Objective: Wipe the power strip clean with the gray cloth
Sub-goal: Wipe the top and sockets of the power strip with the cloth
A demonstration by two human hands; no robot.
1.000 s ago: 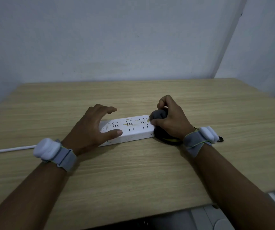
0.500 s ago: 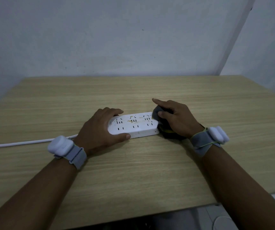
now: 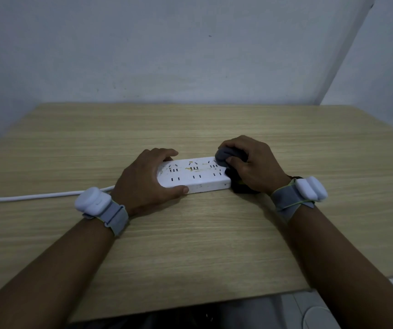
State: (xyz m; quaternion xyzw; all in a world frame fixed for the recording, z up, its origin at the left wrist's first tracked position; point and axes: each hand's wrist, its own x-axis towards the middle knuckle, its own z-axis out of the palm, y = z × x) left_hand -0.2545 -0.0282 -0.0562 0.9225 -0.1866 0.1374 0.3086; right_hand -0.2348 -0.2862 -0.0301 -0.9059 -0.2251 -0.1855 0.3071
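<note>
A white power strip [image 3: 196, 176] lies on the wooden table [image 3: 190, 245], with yellowish smudges around its middle sockets. My left hand [image 3: 144, 180] grips its left end, thumb on the near side and fingers over the far edge. My right hand [image 3: 250, 166] is closed around the bunched gray cloth [image 3: 225, 157], which presses on the strip's far right corner. Part of the cloth hangs dark below my palm, at the strip's right end.
The strip's white cable [image 3: 36, 197] runs left across the table and out of view. Pale walls meet behind the table at the back right. The table's near edge lies close to my body, with a white object [image 3: 319, 317] below it at the right.
My right hand has curled from an extended finger into a fist around the cloth and sits on the strip's right end. The left hand keeps its hold.
</note>
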